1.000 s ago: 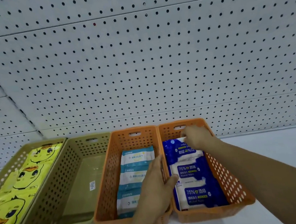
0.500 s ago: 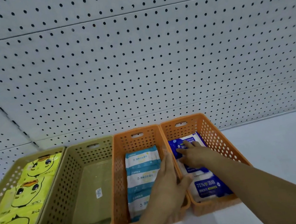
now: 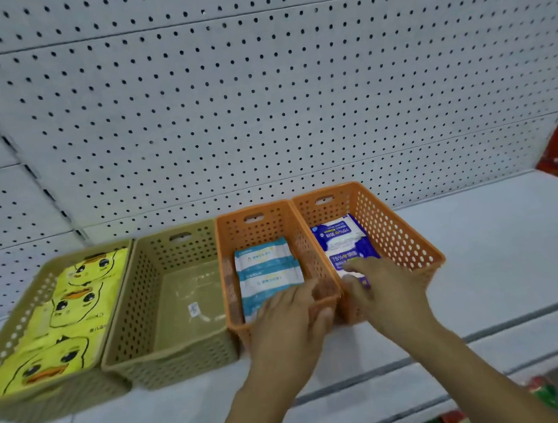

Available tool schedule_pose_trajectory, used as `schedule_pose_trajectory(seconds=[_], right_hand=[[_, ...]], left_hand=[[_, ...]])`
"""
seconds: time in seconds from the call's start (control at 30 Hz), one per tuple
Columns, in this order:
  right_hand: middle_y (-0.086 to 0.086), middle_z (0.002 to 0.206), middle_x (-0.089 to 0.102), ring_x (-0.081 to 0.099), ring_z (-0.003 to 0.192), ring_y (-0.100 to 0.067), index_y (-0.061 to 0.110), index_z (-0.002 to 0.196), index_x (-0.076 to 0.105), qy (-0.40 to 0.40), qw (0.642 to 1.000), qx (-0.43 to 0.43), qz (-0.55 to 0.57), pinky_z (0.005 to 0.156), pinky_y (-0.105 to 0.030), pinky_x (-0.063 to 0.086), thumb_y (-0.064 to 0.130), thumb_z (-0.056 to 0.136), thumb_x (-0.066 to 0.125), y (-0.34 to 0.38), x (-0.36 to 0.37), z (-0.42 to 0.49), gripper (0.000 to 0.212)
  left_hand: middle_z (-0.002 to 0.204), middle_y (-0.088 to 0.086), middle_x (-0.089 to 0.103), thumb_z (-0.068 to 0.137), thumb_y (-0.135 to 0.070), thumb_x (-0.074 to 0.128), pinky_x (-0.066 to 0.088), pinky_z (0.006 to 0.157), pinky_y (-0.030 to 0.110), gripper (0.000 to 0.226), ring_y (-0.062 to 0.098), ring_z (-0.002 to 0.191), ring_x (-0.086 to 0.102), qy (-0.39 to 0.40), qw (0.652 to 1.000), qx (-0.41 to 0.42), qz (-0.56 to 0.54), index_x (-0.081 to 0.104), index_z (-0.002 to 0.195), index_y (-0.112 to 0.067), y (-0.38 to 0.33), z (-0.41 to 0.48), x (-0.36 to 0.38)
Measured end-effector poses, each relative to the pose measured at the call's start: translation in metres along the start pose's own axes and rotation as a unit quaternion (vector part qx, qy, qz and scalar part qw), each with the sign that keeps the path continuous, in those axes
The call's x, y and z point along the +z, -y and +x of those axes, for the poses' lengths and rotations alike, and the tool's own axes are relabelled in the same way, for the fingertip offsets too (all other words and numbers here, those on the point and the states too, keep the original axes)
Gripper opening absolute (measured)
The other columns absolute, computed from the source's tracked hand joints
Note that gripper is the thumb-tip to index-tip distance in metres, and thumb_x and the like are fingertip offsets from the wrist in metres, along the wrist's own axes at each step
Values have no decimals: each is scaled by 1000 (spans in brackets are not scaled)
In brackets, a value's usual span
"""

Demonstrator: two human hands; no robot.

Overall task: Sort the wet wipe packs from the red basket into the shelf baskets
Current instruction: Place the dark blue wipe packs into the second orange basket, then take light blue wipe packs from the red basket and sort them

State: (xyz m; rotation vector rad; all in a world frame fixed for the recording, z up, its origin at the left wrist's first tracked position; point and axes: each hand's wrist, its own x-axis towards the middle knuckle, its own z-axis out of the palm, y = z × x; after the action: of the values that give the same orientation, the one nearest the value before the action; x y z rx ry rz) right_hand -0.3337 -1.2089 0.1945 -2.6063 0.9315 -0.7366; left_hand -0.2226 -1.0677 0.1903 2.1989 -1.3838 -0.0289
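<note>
Now right hand (image 3: 387,289) lays loose fingers (image 3: 357,265) on "75%" pack (image 3: 339,239); left hand (image 3: 288,327) grips orange basket (image 3: 228,268).

Left hand (image 3: 289,327) grips the near rim of the left orange perforated plastic basket (image 3: 228,271); right hand (image 3: 388,294), fingers relaxed, lies just right of it.

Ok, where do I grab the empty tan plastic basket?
Probably grip the empty tan plastic basket by its near short rim, from the front: it holds no packs, so the rim is free inside, and another tan basket and an orange plastic basket crowd its long sides.
</note>
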Motion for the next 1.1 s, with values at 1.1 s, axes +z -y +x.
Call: schedule_pose_trajectory(seconds=[1.1], right_hand=[[13,105,66,62,96,-9,34,122,54,402,887,-202,107,76,-29,49,42,95,47,467,205,-405,29]], left_hand=[[114,-1,68,94,-27,61,51,86,26,39,9,98,65,-111,842,-512,-131,52,131,-18,269,-661,-196]])
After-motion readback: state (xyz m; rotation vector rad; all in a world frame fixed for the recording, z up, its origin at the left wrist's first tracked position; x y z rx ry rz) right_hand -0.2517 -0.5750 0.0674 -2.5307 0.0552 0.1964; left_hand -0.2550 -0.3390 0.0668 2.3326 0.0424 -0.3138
